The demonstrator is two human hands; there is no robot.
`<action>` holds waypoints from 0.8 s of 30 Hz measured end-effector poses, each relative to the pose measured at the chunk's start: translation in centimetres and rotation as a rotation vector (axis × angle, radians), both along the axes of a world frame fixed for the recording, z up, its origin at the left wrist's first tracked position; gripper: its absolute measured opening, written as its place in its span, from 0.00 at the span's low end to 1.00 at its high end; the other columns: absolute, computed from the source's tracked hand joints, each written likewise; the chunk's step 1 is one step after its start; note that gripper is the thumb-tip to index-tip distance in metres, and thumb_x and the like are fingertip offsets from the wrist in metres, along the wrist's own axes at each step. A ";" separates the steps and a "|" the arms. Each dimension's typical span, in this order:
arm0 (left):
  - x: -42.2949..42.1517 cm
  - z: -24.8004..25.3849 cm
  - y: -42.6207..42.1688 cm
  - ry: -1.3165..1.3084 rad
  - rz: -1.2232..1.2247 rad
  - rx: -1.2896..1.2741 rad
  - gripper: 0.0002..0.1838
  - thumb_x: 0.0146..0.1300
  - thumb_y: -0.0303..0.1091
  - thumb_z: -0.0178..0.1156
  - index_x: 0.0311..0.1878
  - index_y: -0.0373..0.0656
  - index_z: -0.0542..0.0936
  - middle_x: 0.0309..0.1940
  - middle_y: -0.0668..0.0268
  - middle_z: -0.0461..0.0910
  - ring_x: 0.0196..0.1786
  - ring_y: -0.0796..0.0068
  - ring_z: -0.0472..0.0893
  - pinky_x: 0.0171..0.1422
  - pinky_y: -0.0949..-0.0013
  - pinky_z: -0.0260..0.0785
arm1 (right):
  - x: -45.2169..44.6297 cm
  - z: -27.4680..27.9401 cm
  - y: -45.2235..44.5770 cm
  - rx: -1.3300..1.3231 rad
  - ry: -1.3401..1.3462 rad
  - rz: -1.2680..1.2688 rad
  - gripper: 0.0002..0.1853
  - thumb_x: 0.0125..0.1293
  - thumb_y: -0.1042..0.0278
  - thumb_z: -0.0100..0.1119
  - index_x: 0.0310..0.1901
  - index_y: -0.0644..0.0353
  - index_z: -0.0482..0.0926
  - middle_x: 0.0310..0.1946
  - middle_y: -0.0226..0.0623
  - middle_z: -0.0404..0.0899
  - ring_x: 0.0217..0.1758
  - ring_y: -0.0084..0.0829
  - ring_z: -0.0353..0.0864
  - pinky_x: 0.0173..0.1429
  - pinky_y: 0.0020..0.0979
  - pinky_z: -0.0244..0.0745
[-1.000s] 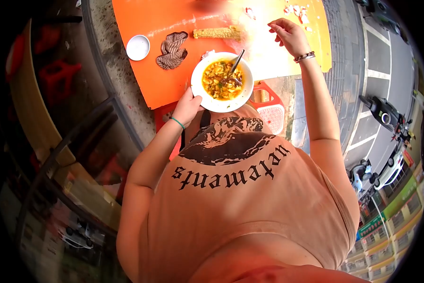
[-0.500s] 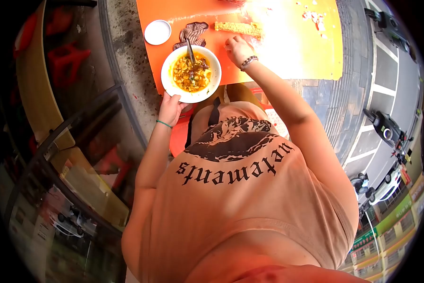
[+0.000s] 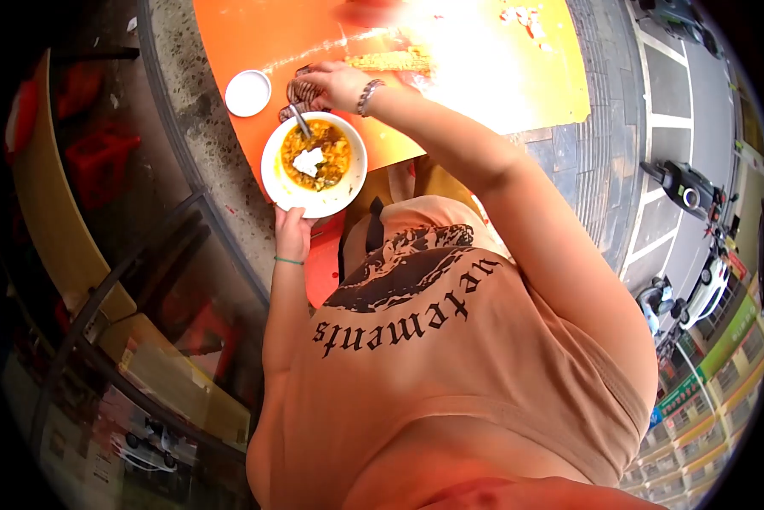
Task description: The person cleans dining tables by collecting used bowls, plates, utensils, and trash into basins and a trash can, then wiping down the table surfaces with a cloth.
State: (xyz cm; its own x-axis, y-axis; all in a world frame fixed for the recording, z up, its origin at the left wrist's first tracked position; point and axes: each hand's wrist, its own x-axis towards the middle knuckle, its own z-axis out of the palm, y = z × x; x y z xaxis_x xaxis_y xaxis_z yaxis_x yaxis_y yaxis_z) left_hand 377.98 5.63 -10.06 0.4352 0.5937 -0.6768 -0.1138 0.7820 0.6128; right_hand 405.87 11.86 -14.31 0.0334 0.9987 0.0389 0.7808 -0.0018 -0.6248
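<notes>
Orange table (image 3: pixel 237 42) stretches beyond the white, round, soup-filled bowl (image 3: pixel 324 204). The left hand (image 3: pixel 292 231) grips the bowl's near rim; past it, the bent right hand (image 3: pixel 341 87) overlaps brown striped cloth (image 3: pixel 296 92), hold unclear. Probably heavy and spillable, the bowl wants level support underneath.

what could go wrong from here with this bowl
The bowl juts past the edge of the table; if the left hand loosens, it might tip and spill.

The right hand is close to the spoon and could knock it, perhaps splashing broth.
</notes>
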 end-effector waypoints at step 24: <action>5.7 4.4 -8.5 -0.036 0.354 -0.121 0.31 0.51 0.21 0.45 0.62 0.38 0.58 0.58 0.55 0.65 0.59 0.59 0.70 0.60 0.58 0.68 | 37.7 1.8 -17.7 0.478 0.470 -1.225 0.13 0.60 0.68 0.53 0.44 0.65 0.77 0.36 0.32 0.80 0.37 0.23 0.78 0.44 0.25 0.72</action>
State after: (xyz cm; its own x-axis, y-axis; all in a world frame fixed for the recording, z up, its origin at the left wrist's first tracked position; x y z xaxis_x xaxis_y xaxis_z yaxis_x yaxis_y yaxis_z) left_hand 383.64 -2.85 -5.66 0.2423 0.6284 -0.7392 -0.4094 0.7569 0.5093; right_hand 443.56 -5.83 -12.54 0.9702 0.2184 0.1049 0.1572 -0.2380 -0.9585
